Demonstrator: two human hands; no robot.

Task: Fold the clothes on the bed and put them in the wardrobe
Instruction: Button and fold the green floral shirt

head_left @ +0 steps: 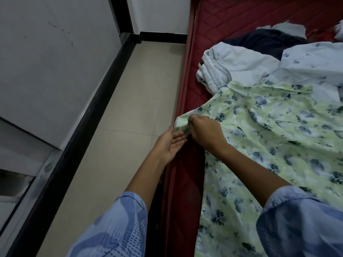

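The right hand (205, 131) is closed in a pinch on the end of a sleeve of the green floral garment (274, 145), near the middle of the frame; rings show on its fingers. The left hand (169, 143) is just beside it, palm up and fingers stretched out, and its fingertips touch the same sleeve end from below without closing on it. Both forearms come out of light blue patterned sleeves (300, 225) in the lower part of the frame.

The garment lies spread flat over the right half of the frame, on a dark red quilted mattress (232, 17), and its sleeve end reaches the left edge of the bed. Above it, in the upper right, lies a heap of other clothes: a pale blue crumpled piece (230, 65), a dark navy piece (267, 40) behind that, and a light fabric with small dark marks (311, 60).

To the left of the bed is a beige tiled floor (130, 101), and a white wall (46, 58) with a black skirting board (89, 112) fills the upper left.
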